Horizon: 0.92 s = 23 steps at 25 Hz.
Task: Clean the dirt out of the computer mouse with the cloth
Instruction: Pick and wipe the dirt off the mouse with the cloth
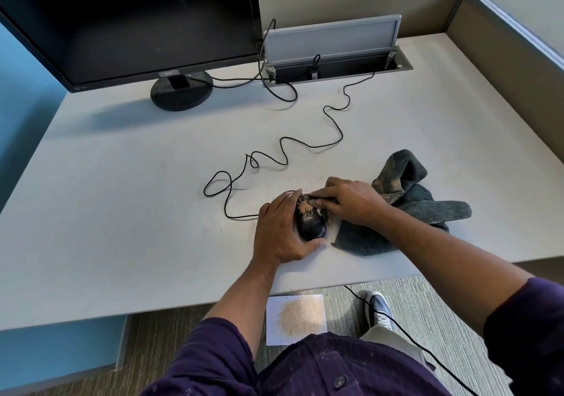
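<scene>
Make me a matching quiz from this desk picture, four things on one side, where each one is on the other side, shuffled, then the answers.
Things:
1. mouse
2. cloth
3. monitor
4. sheet of paper with powder

Places:
A. on the floor below the desk edge
B. back left of the desk, on a round stand
C. held by the left hand
D. under the right hand, trailing off to the right

Pairs: 1-C, 2-D, 3-B, 4-A
</scene>
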{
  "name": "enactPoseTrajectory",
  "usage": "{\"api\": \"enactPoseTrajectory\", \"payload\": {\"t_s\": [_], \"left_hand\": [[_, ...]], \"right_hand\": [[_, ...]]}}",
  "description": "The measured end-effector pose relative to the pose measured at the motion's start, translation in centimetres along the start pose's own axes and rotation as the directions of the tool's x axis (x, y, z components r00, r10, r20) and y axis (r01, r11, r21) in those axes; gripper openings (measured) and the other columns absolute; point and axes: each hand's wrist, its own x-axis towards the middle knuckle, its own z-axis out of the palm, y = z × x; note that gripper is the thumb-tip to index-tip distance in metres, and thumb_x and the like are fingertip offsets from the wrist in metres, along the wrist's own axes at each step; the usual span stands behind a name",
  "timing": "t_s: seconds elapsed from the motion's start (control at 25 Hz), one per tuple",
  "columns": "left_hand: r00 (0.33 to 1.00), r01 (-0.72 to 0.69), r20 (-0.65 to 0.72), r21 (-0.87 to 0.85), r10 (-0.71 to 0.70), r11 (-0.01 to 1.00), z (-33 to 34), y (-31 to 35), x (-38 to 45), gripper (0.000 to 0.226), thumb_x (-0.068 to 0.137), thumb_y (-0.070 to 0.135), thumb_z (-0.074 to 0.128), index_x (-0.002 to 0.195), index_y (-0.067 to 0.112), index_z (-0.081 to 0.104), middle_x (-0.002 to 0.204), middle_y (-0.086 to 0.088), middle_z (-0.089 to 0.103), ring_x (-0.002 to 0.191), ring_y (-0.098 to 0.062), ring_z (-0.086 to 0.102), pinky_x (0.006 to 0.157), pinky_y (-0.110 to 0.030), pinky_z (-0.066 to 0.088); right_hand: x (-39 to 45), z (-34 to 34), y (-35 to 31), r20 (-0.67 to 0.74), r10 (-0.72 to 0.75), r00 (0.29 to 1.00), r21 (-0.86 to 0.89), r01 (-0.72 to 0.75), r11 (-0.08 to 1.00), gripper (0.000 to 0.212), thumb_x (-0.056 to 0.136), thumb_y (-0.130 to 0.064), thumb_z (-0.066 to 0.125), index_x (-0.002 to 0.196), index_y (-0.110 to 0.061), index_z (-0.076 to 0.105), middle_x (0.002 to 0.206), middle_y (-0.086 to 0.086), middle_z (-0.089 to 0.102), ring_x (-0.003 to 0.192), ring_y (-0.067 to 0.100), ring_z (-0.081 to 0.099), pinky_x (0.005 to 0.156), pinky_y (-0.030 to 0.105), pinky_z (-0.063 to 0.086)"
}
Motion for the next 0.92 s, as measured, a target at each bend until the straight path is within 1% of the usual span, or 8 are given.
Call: {"api": "enactPoseTrajectory", "payload": {"t_s": [0.12,0.28,0.4,0.52,0.68,0.8,0.92], "left_hand": [[1.000,-0.002,0.008,0.008,0.002,1.000,0.0,0.0,0.0,0.116,0.063,0.079,0.069,0.154,0.011,0.047,0.150,-0.002,0.056,0.144,-0.020,0.048,0.112,-0.044,0.040],[1.000,-0.006,0.010,0.015,0.006,1.000,0.0,-0.1,0.1,0.116,0.063,0.080,0.070,0.154,0.011,0.047,0.151,-0.003,0.056,0.144,-0.020,0.048,0.112,-0.043,0.040],[1.000,-0.010,0.005,0.021,0.010,1.000,0.2,-0.2,0.1,0.116,0.063,0.079,0.073,0.153,0.011,0.048,0.150,-0.003,0.057,0.144,-0.020,0.049,0.112,-0.043,0.040],[1.000,-0.013,0.006,0.032,0.012,0.999,0.3,-0.2,0.1,0.116,0.063,0.080,0.073,0.153,0.011,0.048,0.150,-0.002,0.057,0.144,-0.020,0.048,0.111,-0.043,0.040],[1.000,-0.018,0.006,0.025,0.017,1.000,0.4,-0.1,0.1,0.116,0.063,0.080,0.071,0.153,0.011,0.048,0.150,-0.002,0.057,0.143,-0.019,0.049,0.111,-0.042,0.040],[1.000,-0.019,0.006,0.031,0.018,0.999,0.4,-0.1,0.1,0.116,0.063,0.081,0.070,0.153,0.011,0.048,0.150,-0.002,0.057,0.143,-0.019,0.049,0.111,-0.042,0.041],[1.000,-0.020,0.012,0.034,0.020,0.999,0.4,-0.3,0.0,0.116,0.063,0.081,0.070,0.154,0.012,0.048,0.151,-0.001,0.056,0.144,-0.019,0.048,0.111,-0.042,0.041]], "right_hand": [[-0.2,0.3,0.2,-0.005,-0.043,0.999,0.008,0.043,0.999,0.029,0.094,-0.056,0.052,0.120,-0.049,0.064,0.101,-0.014,0.059,0.092,0.013,0.064,0.067,0.028,0.044],[0.2,0.4,-0.5,-0.055,-0.011,0.998,-0.001,0.011,1.000,0.024,0.093,-0.050,0.057,0.110,-0.040,0.069,0.100,-0.013,0.061,0.090,0.015,0.065,0.067,0.029,0.046],[0.4,0.2,-0.9,-0.046,-0.026,0.999,0.022,0.027,0.999,0.022,0.091,-0.048,0.058,0.103,-0.036,0.072,0.099,-0.013,0.063,0.089,0.014,0.065,0.070,0.032,0.051],[0.5,0.1,-1.2,-0.045,-0.006,0.999,-0.020,0.005,1.000,0.023,0.092,-0.047,0.056,0.104,-0.034,0.071,0.101,-0.012,0.063,0.088,0.016,0.064,0.069,0.032,0.051],[0.5,-0.1,-1.2,-0.040,-0.017,0.999,0.018,0.018,1.000,0.021,0.091,-0.044,0.058,0.102,-0.033,0.071,0.099,-0.012,0.064,0.088,0.016,0.064,0.068,0.031,0.049],[0.5,0.0,-1.3,-0.037,0.001,0.999,-0.027,-0.002,1.000,0.022,0.093,-0.045,0.055,0.105,-0.033,0.070,0.101,-0.012,0.063,0.086,0.016,0.064,0.067,0.030,0.049],[0.4,-0.1,-1.3,-0.022,-0.027,0.999,0.038,0.028,0.999,0.020,0.092,-0.044,0.058,0.102,-0.033,0.072,0.097,-0.013,0.063,0.086,0.014,0.064,0.066,0.029,0.046]]}}
